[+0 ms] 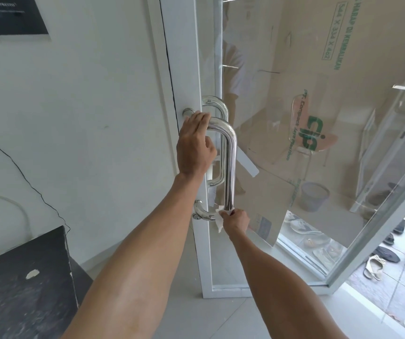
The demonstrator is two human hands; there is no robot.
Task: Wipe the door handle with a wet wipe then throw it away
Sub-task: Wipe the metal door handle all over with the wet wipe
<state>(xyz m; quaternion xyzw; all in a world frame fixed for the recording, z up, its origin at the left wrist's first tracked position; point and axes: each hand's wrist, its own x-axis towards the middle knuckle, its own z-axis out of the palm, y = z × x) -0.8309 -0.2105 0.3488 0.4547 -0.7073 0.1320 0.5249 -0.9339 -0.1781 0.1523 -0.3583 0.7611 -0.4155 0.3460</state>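
Wiping under way: right hand (pixel 236 221) pinches the wet wipe (pixel 221 217) around the door handle (pixel 231 157) at its lower bend; left hand (pixel 195 143) grips the handle's top; next, likely a stroke upward, then disposal.

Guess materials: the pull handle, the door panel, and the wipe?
Door handle: polished metal, probably stainless steel; mirror-like reflections along the tube. Door panel: clear glass in a white painted frame; the room shows through it. Wet wipe: thin white nonwoven or tissue, crumpled limp in the right hand.
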